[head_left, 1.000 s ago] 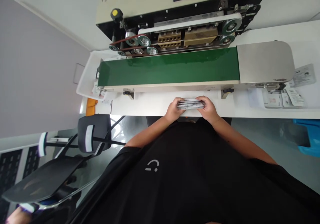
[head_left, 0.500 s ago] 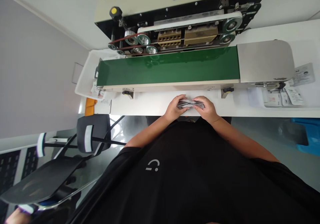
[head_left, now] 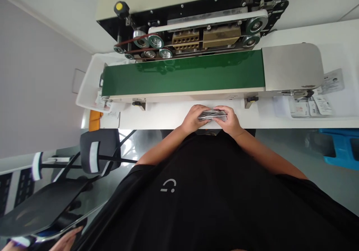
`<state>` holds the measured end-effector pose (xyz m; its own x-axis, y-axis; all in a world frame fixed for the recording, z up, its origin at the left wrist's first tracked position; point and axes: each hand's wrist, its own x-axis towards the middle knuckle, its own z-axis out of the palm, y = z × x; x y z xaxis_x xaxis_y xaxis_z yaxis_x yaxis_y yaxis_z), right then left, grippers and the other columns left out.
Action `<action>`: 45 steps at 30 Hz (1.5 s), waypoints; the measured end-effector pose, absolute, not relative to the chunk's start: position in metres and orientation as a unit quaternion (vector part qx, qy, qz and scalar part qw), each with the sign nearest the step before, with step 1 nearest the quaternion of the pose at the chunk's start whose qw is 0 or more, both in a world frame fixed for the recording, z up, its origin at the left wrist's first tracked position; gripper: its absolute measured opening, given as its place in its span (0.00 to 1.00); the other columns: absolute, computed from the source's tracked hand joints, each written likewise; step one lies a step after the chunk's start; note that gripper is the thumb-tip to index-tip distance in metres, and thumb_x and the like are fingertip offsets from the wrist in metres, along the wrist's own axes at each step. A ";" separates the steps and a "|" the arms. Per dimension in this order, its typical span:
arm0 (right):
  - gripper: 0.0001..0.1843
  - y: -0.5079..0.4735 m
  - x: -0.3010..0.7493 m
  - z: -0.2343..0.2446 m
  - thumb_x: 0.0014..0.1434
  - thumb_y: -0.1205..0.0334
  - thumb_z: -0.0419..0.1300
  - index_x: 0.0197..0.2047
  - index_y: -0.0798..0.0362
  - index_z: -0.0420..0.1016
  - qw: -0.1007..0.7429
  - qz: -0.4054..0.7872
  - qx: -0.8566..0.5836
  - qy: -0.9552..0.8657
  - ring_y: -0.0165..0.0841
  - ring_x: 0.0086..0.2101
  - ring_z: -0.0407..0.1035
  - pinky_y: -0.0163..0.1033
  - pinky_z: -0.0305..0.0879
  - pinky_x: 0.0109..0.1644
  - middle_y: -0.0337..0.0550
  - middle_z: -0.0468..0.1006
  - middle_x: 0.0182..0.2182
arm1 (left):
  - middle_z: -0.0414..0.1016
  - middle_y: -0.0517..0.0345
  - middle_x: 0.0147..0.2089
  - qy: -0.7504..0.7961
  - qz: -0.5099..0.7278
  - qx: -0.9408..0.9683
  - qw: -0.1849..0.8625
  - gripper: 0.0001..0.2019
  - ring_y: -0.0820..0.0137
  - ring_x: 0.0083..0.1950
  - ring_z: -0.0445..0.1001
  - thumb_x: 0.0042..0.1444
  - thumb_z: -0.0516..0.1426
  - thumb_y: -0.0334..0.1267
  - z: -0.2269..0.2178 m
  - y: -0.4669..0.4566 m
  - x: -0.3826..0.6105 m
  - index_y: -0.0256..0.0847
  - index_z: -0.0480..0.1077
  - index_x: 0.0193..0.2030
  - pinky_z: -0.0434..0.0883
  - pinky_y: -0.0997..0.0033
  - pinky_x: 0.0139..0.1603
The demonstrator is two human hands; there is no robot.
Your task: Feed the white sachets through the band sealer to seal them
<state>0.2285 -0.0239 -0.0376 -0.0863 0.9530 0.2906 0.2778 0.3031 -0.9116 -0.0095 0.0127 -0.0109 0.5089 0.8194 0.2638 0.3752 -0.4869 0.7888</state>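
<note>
Between my two hands, at the front edge of the white table, is a stack of thin, flat packets [head_left: 212, 114] seen edge-on. My left hand [head_left: 194, 118] is wrapped round the stack's left end, thumb on the near side. At the other end my right hand [head_left: 229, 121] grips it with fingers beyond and thumb near me. What is printed on the packets cannot be read. Just past my hands runs the green conveyor belt [head_left: 182, 77] of a sealing machine [head_left: 193, 37] with pulleys and brass blocks.
A white bin [head_left: 84, 90] with packets stands at the belt's left end. On the right, another clear bin [head_left: 311, 116] holds printed packets. An orange object [head_left: 95, 120] lies at the table's left. Behind are an office chair [head_left: 98, 150] and a blue stool [head_left: 340, 148]; another person's hand [head_left: 66, 239] shows lower left.
The view has shifted slightly, so the machine sits a little further left. Both hands keep hold of the stack, whose edges look more fanned. Another person's hand has come further into view lower left.
</note>
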 end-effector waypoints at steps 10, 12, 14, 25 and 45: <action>0.19 -0.032 0.227 -0.042 0.59 0.51 0.75 0.47 0.50 0.75 0.483 0.298 -0.601 -0.563 0.40 0.47 0.77 0.50 0.76 0.60 0.46 0.80 0.44 | 0.81 0.40 0.62 0.413 0.330 0.751 0.395 0.27 0.53 0.64 0.80 0.60 0.70 0.48 -0.026 0.019 -0.010 0.43 0.75 0.63 0.74 0.48 0.69; 0.20 -0.032 0.229 -0.042 0.60 0.48 0.74 0.46 0.51 0.76 0.493 0.342 -0.615 -0.512 0.38 0.45 0.78 0.47 0.77 0.57 0.45 0.81 0.42 | 0.82 0.42 0.60 0.436 0.335 0.725 0.415 0.27 0.55 0.61 0.82 0.59 0.71 0.49 -0.028 0.019 -0.010 0.43 0.75 0.62 0.76 0.51 0.66; 0.21 -0.031 0.230 -0.045 0.60 0.46 0.73 0.46 0.52 0.77 0.513 0.390 -0.612 -0.459 0.37 0.42 0.78 0.44 0.78 0.52 0.44 0.82 0.41 | 0.83 0.45 0.56 0.457 0.338 0.696 0.438 0.26 0.56 0.57 0.83 0.58 0.71 0.52 -0.031 0.018 -0.011 0.43 0.75 0.58 0.78 0.54 0.62; 0.21 -0.022 0.216 -0.035 0.66 0.44 0.66 0.51 0.52 0.80 0.520 0.459 -0.580 -0.427 0.38 0.47 0.81 0.46 0.80 0.55 0.49 0.84 0.51 | 0.82 0.44 0.59 0.470 0.345 0.672 0.457 0.41 0.52 0.60 0.82 0.47 0.74 0.63 -0.037 0.019 -0.012 0.42 0.73 0.62 0.78 0.54 0.62; 0.18 -0.020 0.197 -0.012 0.72 0.43 0.62 0.47 0.50 0.78 0.527 0.351 -0.562 -0.533 0.40 0.51 0.75 0.48 0.76 0.59 0.49 0.77 0.48 | 0.84 0.48 0.53 0.478 0.358 0.669 0.443 0.26 0.58 0.54 0.83 0.53 0.73 0.42 -0.030 0.010 -0.003 0.41 0.74 0.57 0.79 0.59 0.57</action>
<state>0.1966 -0.0202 -0.0125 0.1858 0.9682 0.1673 0.2293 0.1228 -0.9656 -0.0028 0.0097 -0.0297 0.2867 0.9564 0.0555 0.3216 -0.1507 0.9348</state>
